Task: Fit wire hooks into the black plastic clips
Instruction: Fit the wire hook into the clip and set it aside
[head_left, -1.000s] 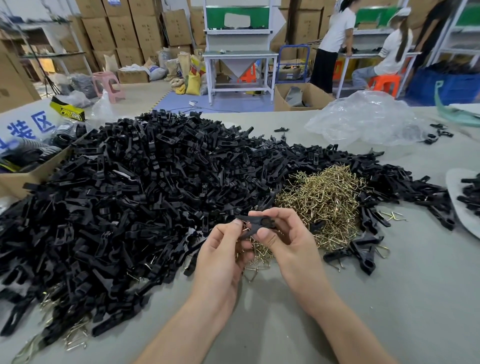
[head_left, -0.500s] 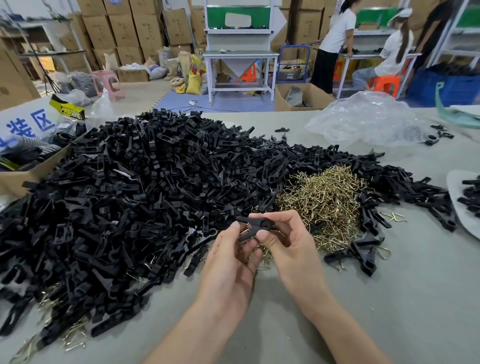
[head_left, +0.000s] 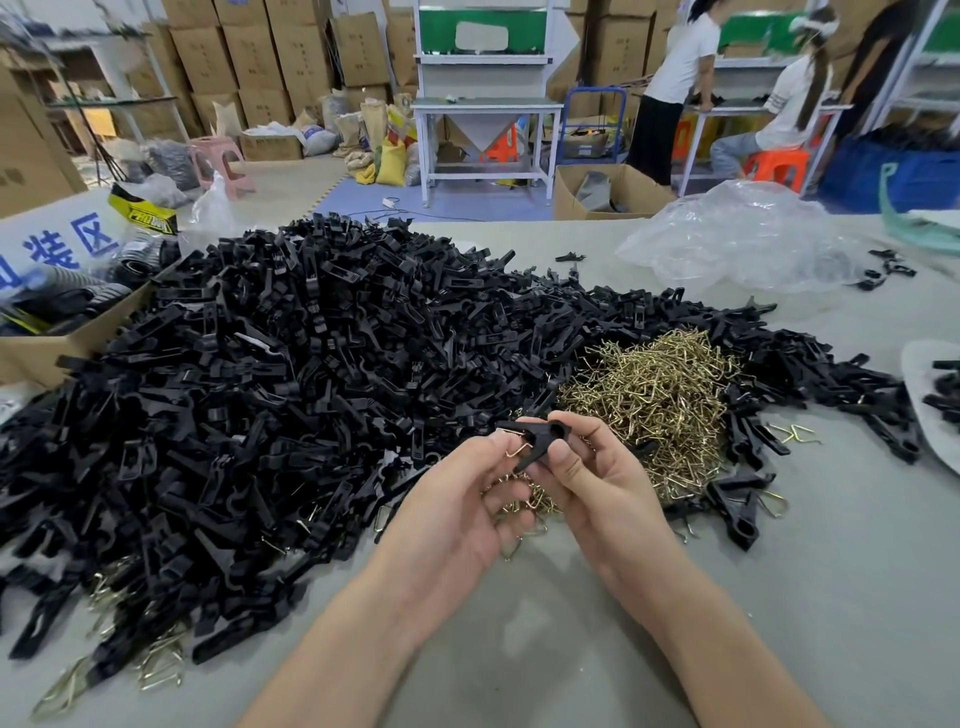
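Slippage is what we fear most: the wire hook (head_left: 519, 448) is thin and springy, and if we push it in askew it may skid off the black clip (head_left: 537, 439) instead of seating, or spring out of the pinch and get lost among the loose hooks on the desk (head_left: 779, 597) below. Our left hand (head_left: 457, 499), at the centre of the frame, has its fingers (head_left: 496, 451) drawn narrow, pinching the hook against the clip's left end. Our right hand (head_left: 597, 483) curls round the clip's right end and holds it. The clip sits between both hands, just in front of the brass heap of hooks (head_left: 654, 395), with the heap of clips (head_left: 311, 364) filling the left.
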